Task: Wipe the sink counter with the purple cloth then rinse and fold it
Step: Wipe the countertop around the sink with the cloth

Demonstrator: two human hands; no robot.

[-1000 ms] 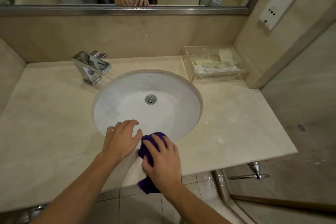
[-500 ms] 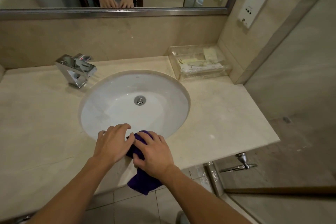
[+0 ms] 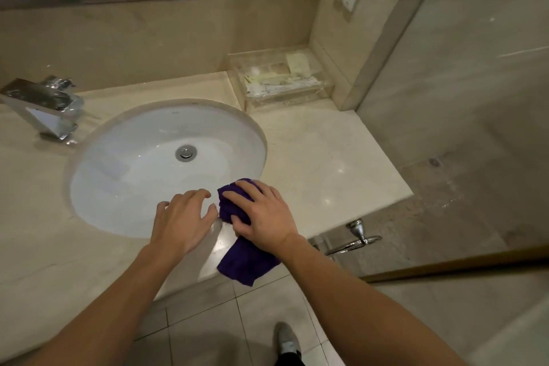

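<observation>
At the counter's (image 3: 341, 163) front edge, the purple cloth (image 3: 246, 258) hangs partly over the lip, the right hand (image 3: 264, 217) pressing it with fingers curled round its bunched top. Beside it, the left hand (image 3: 184, 220) rests spread-fingered on the sink's (image 3: 124, 175) rim. Farther back stands the chrome faucet (image 3: 44, 107).
</observation>
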